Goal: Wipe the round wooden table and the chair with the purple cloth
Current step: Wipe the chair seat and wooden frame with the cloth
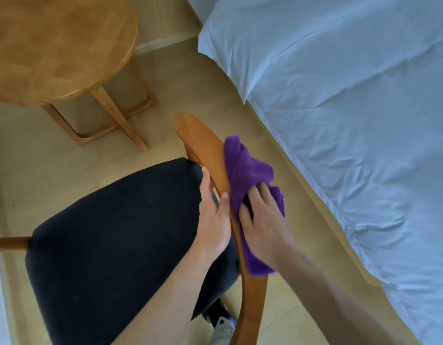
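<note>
The chair has a black padded seat (111, 232) and a curved wooden backrest (203, 145) that runs from the middle of the view down to the lower right. My left hand (213, 215) grips the backrest from the seat side, thumb on top of the wood. My right hand (262, 225) holds the bunched purple cloth (243, 168) against the backrest's outer side, fingers spread over the cloth. The round wooden table (53, 46) stands at the upper left, apart from the chair.
A bed with white sheets (352, 120) fills the right side, close to the chair's back. Beige floor (195, 78) lies between bed, table and chair. The table's wooden legs (116, 115) stand near the seat. A shoe (223, 322) shows under the chair.
</note>
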`<action>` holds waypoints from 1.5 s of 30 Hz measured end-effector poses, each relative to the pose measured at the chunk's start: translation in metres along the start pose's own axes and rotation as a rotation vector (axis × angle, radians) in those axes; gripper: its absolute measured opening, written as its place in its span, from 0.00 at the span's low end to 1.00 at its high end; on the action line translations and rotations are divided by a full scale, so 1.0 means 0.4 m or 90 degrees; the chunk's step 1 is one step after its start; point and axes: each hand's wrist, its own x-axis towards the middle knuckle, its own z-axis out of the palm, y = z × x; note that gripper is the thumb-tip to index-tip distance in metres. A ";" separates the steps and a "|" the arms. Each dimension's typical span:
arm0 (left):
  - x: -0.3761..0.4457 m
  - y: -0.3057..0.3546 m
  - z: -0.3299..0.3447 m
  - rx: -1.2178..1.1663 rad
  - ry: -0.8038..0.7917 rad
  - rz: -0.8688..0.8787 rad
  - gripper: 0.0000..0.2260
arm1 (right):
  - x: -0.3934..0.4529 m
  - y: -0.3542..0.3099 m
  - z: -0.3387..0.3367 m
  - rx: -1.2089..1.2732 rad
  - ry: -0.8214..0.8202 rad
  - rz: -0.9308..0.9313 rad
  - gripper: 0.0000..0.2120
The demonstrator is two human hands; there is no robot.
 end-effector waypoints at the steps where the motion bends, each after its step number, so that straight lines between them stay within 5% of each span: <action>1: 0.001 0.001 -0.001 -0.004 -0.003 0.006 0.29 | -0.037 0.006 -0.007 0.008 -0.023 0.004 0.12; 6: 0.009 -0.014 -0.014 0.024 0.010 -0.008 0.28 | -0.080 0.016 -0.022 -0.047 -0.096 -0.009 0.17; 16: 0.010 -0.023 -0.041 -0.001 0.005 -0.010 0.21 | 0.340 -0.060 0.036 -0.285 -0.104 -0.162 0.22; 21: 0.004 -0.011 -0.038 0.008 -0.008 -0.027 0.22 | 0.189 -0.027 0.012 -0.308 -0.108 -0.177 0.24; 26: -0.025 -0.011 -0.040 0.024 -0.068 -0.083 0.34 | -0.033 0.043 -0.035 -0.189 -0.161 -0.066 0.25; 40: -0.024 0.003 0.022 -0.048 0.062 -0.114 0.19 | 0.474 -0.137 0.060 -0.157 -0.132 -0.186 0.18; 45: -0.022 0.022 0.020 -0.096 0.119 -0.131 0.19 | 0.313 -0.072 0.025 -0.251 -0.151 -0.271 0.34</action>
